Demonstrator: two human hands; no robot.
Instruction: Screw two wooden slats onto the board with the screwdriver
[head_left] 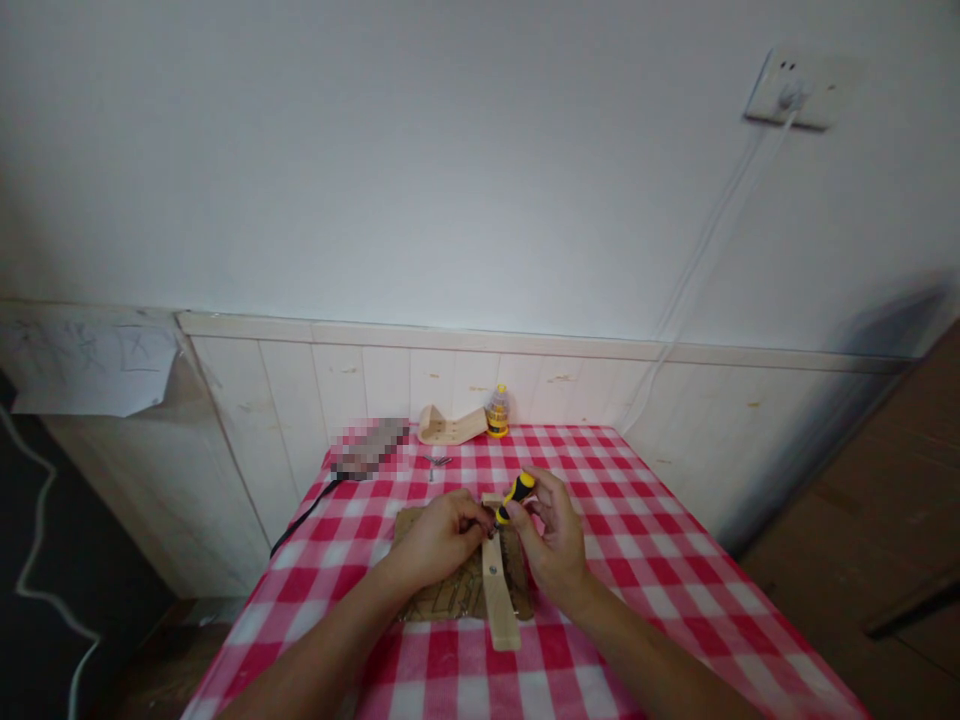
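My right hand [556, 545] is closed around a yellow-and-black screwdriver [519, 488], tilted with its tip down and left. My left hand [448, 535] pinches a small dark screw at the screwdriver's tip; the fingertips partly hide it. Both hands work over a narrow, pale wooden piece [501, 605], bent along its length. A round metal screw head [493, 570] shows in its middle. Under the wood lies a brown board [439, 600] with dark line markings, partly covered by my left hand and forearm.
A red-and-white checked cloth [622, 620] covers the table. Toward the wall stand a curved wooden piece [454, 430] and a yellow-capped bottle [497, 412]. Several loose screws [437, 461] lie before them. A blurred-out item [375, 447] with a black strap [304, 520] is at left.
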